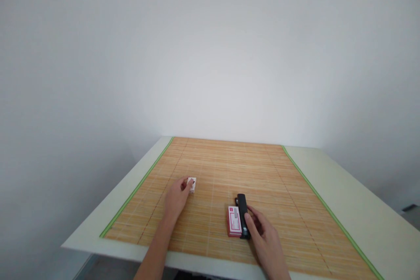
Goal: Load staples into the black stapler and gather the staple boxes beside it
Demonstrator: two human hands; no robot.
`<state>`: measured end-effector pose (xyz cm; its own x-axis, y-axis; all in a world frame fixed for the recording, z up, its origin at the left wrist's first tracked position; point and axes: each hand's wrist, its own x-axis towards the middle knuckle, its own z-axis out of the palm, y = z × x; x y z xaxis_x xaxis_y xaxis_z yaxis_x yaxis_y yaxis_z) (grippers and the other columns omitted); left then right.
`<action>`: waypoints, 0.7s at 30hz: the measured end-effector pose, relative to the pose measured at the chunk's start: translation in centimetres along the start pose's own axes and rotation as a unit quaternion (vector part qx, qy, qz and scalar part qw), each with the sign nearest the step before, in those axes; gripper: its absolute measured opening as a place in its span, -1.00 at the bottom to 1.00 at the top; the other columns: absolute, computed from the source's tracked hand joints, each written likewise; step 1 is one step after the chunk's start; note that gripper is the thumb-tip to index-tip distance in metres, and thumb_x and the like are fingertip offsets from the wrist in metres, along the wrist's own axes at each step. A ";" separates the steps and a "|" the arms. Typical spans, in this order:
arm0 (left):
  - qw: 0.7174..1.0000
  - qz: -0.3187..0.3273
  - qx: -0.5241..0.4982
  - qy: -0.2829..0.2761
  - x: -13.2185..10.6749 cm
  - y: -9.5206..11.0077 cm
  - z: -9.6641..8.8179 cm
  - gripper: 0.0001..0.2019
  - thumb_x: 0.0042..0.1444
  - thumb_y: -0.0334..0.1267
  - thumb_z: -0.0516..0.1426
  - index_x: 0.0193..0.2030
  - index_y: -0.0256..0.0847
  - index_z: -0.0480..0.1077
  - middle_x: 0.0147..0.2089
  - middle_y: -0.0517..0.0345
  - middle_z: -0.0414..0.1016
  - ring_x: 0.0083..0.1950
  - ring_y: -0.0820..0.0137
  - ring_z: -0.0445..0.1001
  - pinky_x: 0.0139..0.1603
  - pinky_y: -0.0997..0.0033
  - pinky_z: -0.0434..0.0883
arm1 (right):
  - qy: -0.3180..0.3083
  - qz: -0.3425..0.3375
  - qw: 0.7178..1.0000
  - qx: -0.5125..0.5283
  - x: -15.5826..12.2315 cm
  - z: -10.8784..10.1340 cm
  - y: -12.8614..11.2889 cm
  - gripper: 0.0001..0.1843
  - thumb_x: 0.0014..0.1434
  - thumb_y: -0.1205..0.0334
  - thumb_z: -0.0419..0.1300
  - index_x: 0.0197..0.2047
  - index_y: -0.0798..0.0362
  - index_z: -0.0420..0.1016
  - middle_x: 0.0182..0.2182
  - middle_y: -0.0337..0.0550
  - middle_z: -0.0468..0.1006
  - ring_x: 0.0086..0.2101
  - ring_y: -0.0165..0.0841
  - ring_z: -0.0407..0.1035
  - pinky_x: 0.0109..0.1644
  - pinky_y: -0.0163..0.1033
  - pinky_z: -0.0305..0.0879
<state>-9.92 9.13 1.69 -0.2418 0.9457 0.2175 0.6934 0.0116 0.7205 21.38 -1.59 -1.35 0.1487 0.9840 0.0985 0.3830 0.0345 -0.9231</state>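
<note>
My left hand [176, 196] has its thumb and fingers closed around a small white box [191, 185] with dark and reddish marks, at the middle left of the bamboo mat [210, 166]. To the right, my right hand [263, 237] grips a black stapler [242, 210] from its right side, thumb near the closer end and fingers partly hidden behind it. Touching or very close to the stapler's left side lies a red and white box [234, 221] with printing on top; it is too small to read.
Under the mat is a pale table [331, 170], showing along both sides and the front edge. A plain white wall [216, 52] rises behind it. A dark object [409, 208] sits at the far right, past the table's edge.
</note>
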 end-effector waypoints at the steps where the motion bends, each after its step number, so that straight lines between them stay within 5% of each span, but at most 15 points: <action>1: 1.000 0.004 0.000 -0.013 -0.3 0.5 0.8 -0.58 0.28 0.10 0.08 0.00 -0.14 0.57 -0.19 0.08 0.61 -0.18 0.23 0.53 -0.15 0.34 0.36 | 0.010 -0.009 1.000 -0.001 -0.3 0.0 0.1 -0.36 0.34 -0.23 0.10 0.24 0.07 0.49 -0.16 -0.03 0.64 -0.20 -0.17 0.53 -0.10 -0.14 0.48; 6: 0.997 0.037 -0.011 -0.065 -3.7 4.2 5.3 -0.62 0.31 0.09 0.10 -0.01 -0.10 0.59 -0.21 0.10 0.63 -0.21 0.29 0.53 -0.17 0.40 0.31 | 0.065 -0.098 0.990 -0.077 -2.3 0.7 1.1 -0.30 0.24 -0.13 0.27 0.35 0.00 0.36 0.20 0.03 0.51 0.15 -0.06 0.42 0.25 0.03 0.38; 9: 0.995 0.050 -0.021 -0.083 -5.5 6.3 6.9 -0.63 0.30 0.08 0.13 -0.01 -0.09 0.60 -0.21 0.09 0.65 -0.20 0.29 0.54 -0.16 0.40 0.31 | 0.045 -0.150 0.979 -0.132 -2.9 1.0 1.3 -0.22 0.21 -0.03 0.32 0.42 -0.06 0.24 0.27 -0.01 0.45 0.23 -0.05 0.36 0.31 0.05 0.34; 21: 0.989 0.071 -0.076 -0.102 -8.9 8.4 7.2 -0.53 0.43 0.01 -0.09 0.04 -0.08 0.60 0.03 0.02 0.65 0.07 0.16 0.56 0.19 0.17 0.38 | 0.007 -0.134 0.964 -0.229 -3.2 1.2 1.5 -0.22 0.29 0.02 0.22 0.50 -0.08 0.10 0.37 0.00 0.33 0.30 -0.04 0.29 0.35 0.06 0.32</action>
<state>2.95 3.18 1.10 0.0042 0.9802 0.1980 0.5970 -0.1613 0.7859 20.36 -4.46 -3.48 -0.0002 0.9476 0.3195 0.7720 0.2032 -0.6023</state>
